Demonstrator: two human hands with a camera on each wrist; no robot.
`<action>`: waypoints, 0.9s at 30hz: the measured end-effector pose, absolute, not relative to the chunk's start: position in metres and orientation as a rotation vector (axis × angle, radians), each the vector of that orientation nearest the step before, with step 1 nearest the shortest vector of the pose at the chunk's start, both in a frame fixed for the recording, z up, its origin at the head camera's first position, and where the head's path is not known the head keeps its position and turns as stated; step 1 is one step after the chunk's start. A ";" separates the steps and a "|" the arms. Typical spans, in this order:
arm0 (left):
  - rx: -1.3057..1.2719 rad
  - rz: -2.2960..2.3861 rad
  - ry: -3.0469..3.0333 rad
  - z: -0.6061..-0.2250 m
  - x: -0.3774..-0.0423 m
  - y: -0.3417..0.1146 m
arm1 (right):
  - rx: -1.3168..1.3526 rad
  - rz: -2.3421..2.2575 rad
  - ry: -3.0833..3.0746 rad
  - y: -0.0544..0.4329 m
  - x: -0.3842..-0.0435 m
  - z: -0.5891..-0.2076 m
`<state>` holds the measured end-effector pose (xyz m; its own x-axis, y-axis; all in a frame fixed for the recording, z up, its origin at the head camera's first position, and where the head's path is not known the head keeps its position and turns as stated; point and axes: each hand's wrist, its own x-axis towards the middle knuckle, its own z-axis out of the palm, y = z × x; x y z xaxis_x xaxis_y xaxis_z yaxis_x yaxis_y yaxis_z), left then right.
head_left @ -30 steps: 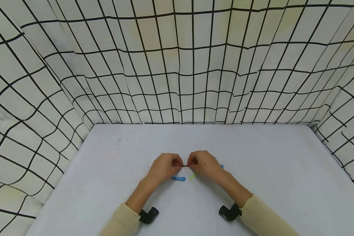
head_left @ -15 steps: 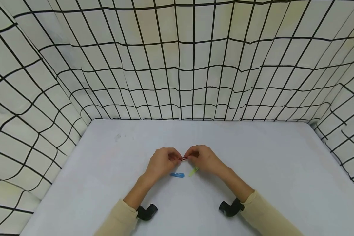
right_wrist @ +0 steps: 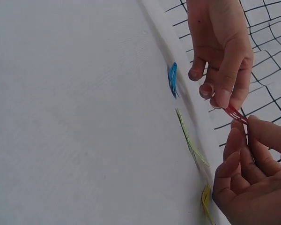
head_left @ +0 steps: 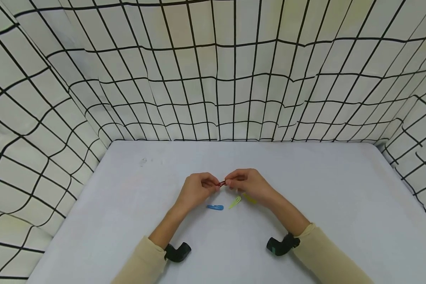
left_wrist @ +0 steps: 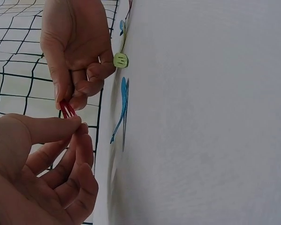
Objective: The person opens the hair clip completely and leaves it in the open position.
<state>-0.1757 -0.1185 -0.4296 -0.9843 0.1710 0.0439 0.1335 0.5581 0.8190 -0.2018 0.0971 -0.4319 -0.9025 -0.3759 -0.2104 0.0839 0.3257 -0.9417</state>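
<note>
Between my two hands is a red snap hair clip (head_left: 221, 184), held up off the table and slightly tilted. My left hand (head_left: 197, 189) pinches one end between thumb and fingers. The other end is pinched by my right hand (head_left: 250, 185). In the right wrist view the red clip (right_wrist: 236, 114) shows light slits along its body, its ends covered by fingertips. Below the hands lie a blue hair clip (head_left: 215, 207), a light green one (head_left: 235, 202) and a yellow one (head_left: 249, 198), partly hidden by my right hand. The blue clip's (left_wrist: 123, 108) two arms stand apart.
A white table (head_left: 156, 165) lies under the hands. Behind it and at both sides rise white walls with a black grid (head_left: 216, 79). Black elbow-shaped pieces (head_left: 178, 252) sit at both wrists. In the left wrist view, more clips show past the green one (left_wrist: 121, 60).
The red clip has gone from level to tilted, its right end higher. My right hand has shifted, uncovering the yellow clip and more of the green one. The view has tipped slightly downward.
</note>
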 end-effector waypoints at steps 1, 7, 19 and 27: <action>0.271 1.440 2.734 -0.429 -0.176 -0.119 | -0.253 -1.615 2.190 0.097 -0.203 -0.433; 0.278 1.483 2.711 -0.428 -0.175 -0.120 | -0.203 -1.677 2.100 0.098 -0.205 -0.433; 0.173 1.634 2.631 -0.425 -0.173 -0.120 | -0.093 -1.714 1.999 0.102 -0.208 -0.425; 0.205 1.716 2.580 -0.423 -0.172 -0.120 | -0.102 -1.743 1.965 0.104 -0.210 -0.423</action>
